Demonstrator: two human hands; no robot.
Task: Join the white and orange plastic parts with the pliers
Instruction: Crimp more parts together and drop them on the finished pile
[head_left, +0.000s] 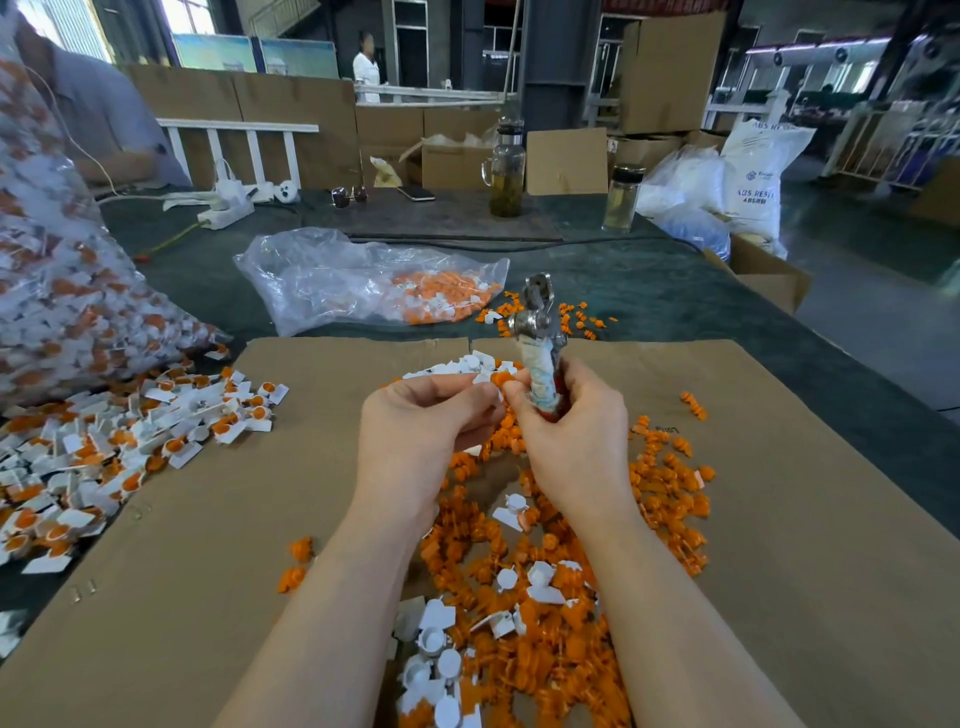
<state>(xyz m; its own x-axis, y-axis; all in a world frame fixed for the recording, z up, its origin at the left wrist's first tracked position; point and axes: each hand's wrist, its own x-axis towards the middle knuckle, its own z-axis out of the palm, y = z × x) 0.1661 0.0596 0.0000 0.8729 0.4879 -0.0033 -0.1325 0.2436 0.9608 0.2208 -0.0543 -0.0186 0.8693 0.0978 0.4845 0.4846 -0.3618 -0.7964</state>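
Right grip (566, 415) clenches the pliers (537, 343) upright; left grip (426, 415), at its 9 o'clock, pinches a white part (480, 378).

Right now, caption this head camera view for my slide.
Right hand grips wrapped pliers upright while left hand pinches a white part above loose orange parts.

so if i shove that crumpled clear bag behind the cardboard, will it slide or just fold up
The clear bag looks thin and crumpled, so it would probably buckle, not slide. The parts in its right end likely anchor that side and could spill from the mouth.
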